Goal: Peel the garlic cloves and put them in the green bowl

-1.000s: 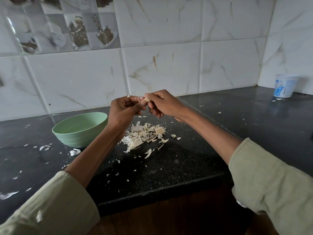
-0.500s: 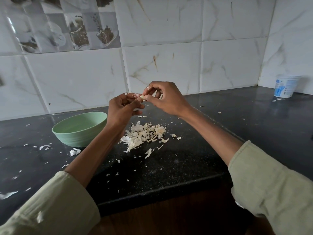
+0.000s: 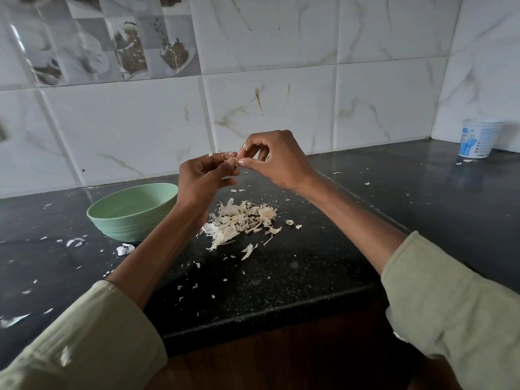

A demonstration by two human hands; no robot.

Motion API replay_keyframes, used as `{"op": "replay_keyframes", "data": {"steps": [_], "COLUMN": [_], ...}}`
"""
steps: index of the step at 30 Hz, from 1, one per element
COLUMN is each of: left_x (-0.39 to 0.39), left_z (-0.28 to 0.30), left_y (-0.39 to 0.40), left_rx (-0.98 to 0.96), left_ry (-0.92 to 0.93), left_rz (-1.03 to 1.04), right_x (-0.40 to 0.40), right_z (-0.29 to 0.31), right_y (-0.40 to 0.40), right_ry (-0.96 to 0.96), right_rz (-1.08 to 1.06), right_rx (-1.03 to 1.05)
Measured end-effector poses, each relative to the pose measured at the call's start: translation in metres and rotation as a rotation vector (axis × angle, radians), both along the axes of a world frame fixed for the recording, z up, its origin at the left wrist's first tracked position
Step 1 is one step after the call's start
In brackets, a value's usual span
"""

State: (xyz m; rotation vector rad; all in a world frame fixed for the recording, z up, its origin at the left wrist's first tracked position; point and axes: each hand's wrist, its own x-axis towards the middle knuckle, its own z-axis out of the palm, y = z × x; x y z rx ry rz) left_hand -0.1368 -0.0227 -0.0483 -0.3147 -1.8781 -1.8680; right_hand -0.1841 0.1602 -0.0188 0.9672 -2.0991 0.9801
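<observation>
A dark speckled desk [image 3: 295, 266] is seen beneath a tiled wall, and on it the green bowl [image 3: 132, 212] is set at the left, just beside a pile of garlic skins [image 3: 239, 220], with a white tub [image 3: 478, 142] well apart in the far right corner. Above the pile, the left hand [image 3: 202, 178] and right hand [image 3: 278, 159] are held together. A garlic clove [image 3: 232, 161] is pinched between them, each grip closed on it by curled fingertips.
</observation>
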Motion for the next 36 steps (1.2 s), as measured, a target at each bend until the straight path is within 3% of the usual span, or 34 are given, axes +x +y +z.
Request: {"op": "replay_keyframes", "data": {"steps": [12,26,31,36], "left_x": [0.004,0.001,0.0,0.0], "left_z": [0.002,0.003,0.002,0.001], "left_y": [0.001,0.005,0.003,0.001], "left_rx": [0.038,-0.132,-0.134,-0.119], "left_ry": [0.014,0.023,0.05,0.057], "left_rz": [-0.084,-0.047,-0.021,-0.001], "right_x": [0.001,-0.002,-0.005,-0.003], "right_z": [0.0,-0.002,-0.004,-0.002], "right_y": [0.001,0.002,0.005,0.01], "right_ry": [-0.069,-0.161,-0.242,-0.29], "right_rz": [0.063,0.068,0.019,0.054], "right_rx": [-0.061,0.015,0.181,0.173]}}
